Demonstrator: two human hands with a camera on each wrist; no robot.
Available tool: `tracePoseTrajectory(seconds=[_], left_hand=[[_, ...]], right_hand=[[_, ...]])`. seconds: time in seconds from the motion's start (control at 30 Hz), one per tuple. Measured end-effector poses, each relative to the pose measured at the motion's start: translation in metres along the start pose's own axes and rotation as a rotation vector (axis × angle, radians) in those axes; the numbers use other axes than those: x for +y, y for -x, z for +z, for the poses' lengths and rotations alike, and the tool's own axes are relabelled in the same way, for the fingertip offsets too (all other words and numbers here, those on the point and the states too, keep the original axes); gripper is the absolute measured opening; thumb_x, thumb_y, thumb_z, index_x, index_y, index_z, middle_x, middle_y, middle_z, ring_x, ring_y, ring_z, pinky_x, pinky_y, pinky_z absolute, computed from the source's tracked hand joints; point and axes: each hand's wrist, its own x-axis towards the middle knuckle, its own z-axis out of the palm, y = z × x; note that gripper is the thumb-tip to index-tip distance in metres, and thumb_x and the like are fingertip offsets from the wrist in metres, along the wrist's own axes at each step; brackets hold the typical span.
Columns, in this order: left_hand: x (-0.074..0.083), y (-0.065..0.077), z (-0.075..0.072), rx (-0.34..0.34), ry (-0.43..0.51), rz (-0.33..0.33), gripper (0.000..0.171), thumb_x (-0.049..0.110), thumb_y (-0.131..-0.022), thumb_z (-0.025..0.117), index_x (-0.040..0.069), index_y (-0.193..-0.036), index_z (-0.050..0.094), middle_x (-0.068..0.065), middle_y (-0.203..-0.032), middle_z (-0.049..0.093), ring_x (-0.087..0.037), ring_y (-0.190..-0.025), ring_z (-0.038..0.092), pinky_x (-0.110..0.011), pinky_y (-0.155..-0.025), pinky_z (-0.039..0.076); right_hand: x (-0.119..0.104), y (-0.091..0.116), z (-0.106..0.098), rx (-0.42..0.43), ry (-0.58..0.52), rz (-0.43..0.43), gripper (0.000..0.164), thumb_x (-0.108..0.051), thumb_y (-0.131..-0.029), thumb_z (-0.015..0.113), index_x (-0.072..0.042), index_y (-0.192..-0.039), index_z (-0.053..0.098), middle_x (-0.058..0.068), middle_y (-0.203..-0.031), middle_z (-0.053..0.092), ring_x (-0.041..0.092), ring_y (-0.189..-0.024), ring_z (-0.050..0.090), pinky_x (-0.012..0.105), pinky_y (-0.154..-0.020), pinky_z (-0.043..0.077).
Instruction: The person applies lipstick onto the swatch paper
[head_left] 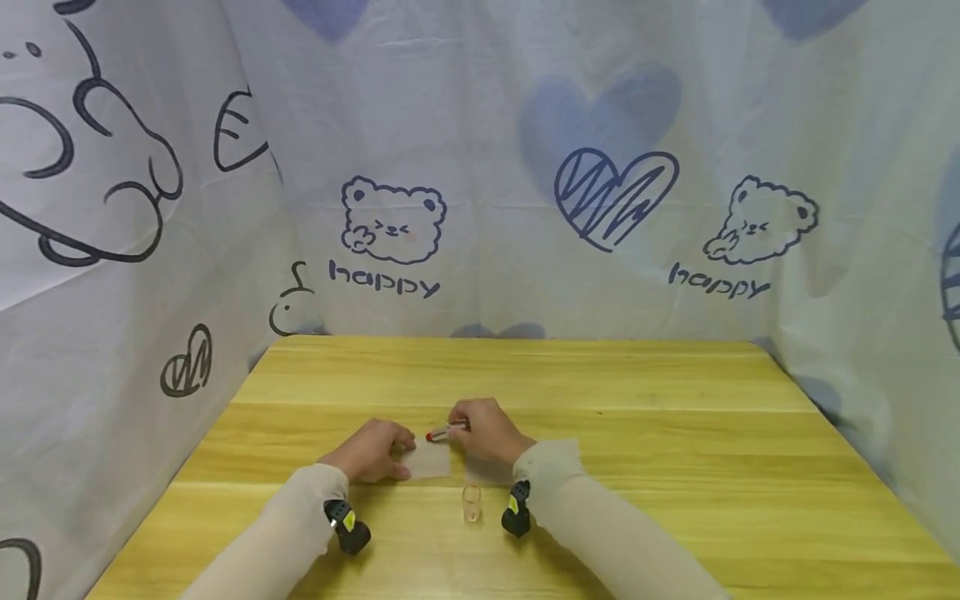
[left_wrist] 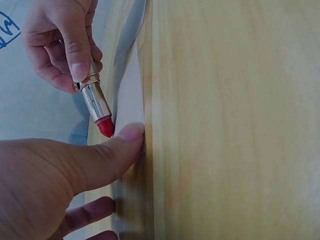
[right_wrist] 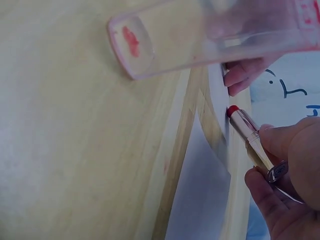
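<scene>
My right hand (head_left: 486, 429) holds a lipstick (head_left: 438, 433) with a shiny metallic case between thumb and fingers. Its bare red tip (left_wrist: 105, 126) points down to the left, close over a small white paper sheet (head_left: 431, 461). At that sheet's left side rests my left hand (head_left: 373, 452), thumb and fingers spread, with the thumb pressing the near edge in the left wrist view. A second white sheet (right_wrist: 197, 190) lies below my right hand, partly hidden by the arm. Nearer to me stands a clear lipstick cap (head_left: 472, 504); a red smear (right_wrist: 131, 42) shows on it.
The yellow wood-grain table (head_left: 675, 467) carries all of these things. Pale cloth (head_left: 480, 150) printed with hearts and bears hangs behind it and along both sides. Each wrist wears a small black camera (head_left: 517, 510).
</scene>
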Motion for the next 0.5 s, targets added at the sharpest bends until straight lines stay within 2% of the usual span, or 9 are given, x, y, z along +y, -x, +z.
tracePoseTrajectory(seconds=[0.5], left_hand=[[0.0013, 0.0001, 0.0017, -0.003, -0.006, -0.008, 0.034, 0.012, -0.076, 0.084, 0.004, -0.107, 0.072, -0.011, -0.120, 0.065, -0.031, -0.114, 0.058, -0.044, -0.098, 0.044]], right_hand=[[-0.0043, 0.0014, -0.0003, 0.010, 0.043, -0.033, 0.016, -0.016, -0.092, 0.068, -0.005, -0.102, 0.072, 0.004, -0.097, 0.070, 0.013, -0.083, 0.063, 0.028, -0.073, 0.052]])
